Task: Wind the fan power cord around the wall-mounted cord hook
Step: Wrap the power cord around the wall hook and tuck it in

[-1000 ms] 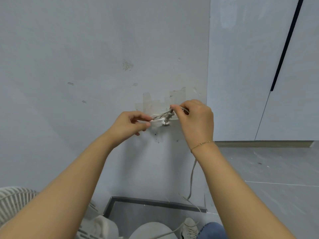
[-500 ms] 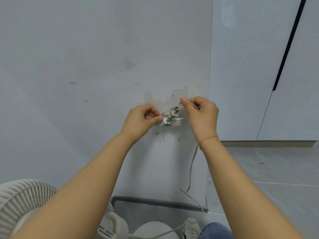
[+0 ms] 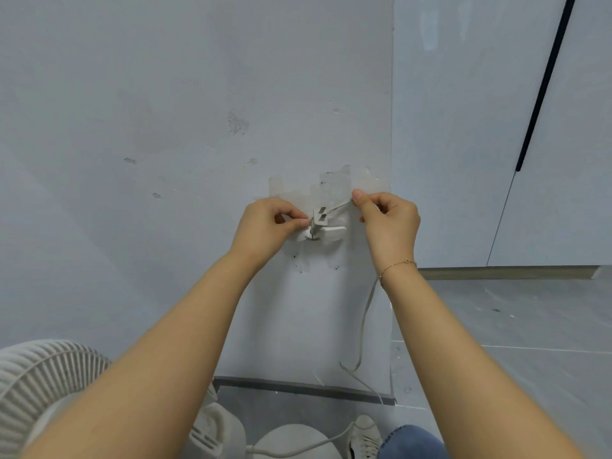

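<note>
on wall ahead i see white cord hook [image 3: 326,232] under taped patch; left hand [image 3: 265,228] pinched shut on cord at plug [image 3: 320,216] just above hook; right hand [image 3: 389,223] pinched on power cord [image 3: 364,321], which drops along wall toward floor; fan [image 3: 39,385] at lower left

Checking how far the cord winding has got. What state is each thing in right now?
Cord hook: fixed on the wall, cord at its centre.
Plug: unplugged, prongs bare, above the hook.
Power cord: mostly unwound, hanging slack to the floor.
Left hand: pinching at the hook.
Right hand: pinching the cord taut.
Fan: standing lower left.
</note>
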A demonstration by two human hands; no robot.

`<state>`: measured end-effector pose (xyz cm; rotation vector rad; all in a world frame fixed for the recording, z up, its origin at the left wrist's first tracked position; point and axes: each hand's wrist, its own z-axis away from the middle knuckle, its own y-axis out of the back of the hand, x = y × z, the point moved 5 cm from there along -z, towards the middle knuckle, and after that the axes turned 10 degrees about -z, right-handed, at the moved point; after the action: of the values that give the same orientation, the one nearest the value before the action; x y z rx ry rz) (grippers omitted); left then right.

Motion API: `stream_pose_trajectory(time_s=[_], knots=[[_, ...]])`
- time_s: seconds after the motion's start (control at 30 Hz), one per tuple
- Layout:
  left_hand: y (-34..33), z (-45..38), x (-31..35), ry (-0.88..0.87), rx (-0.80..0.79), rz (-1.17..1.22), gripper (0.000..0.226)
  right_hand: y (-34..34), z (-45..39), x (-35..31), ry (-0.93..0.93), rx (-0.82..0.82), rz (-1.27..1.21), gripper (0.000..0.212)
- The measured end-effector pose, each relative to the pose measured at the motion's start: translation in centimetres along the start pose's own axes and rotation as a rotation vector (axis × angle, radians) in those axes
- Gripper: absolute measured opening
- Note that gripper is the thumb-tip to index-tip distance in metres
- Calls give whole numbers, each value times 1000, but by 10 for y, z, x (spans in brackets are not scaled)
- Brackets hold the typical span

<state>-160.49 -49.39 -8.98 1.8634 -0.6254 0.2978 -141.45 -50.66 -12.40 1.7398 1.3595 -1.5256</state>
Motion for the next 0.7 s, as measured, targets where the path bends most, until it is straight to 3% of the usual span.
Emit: stream_pose_trajectory(time_s=[0.33,0.53,0.7], knots=[[0,0,-7,-13,-34,-109,2,14,12,34,-170,88,-44,36],[-1,5,-20,-35,-132,-209,19,13,23,56,-229,113,-52,33],[-1,5,-18,-43,-143,-169,20,5,37,82,-342,87,-85,33]])
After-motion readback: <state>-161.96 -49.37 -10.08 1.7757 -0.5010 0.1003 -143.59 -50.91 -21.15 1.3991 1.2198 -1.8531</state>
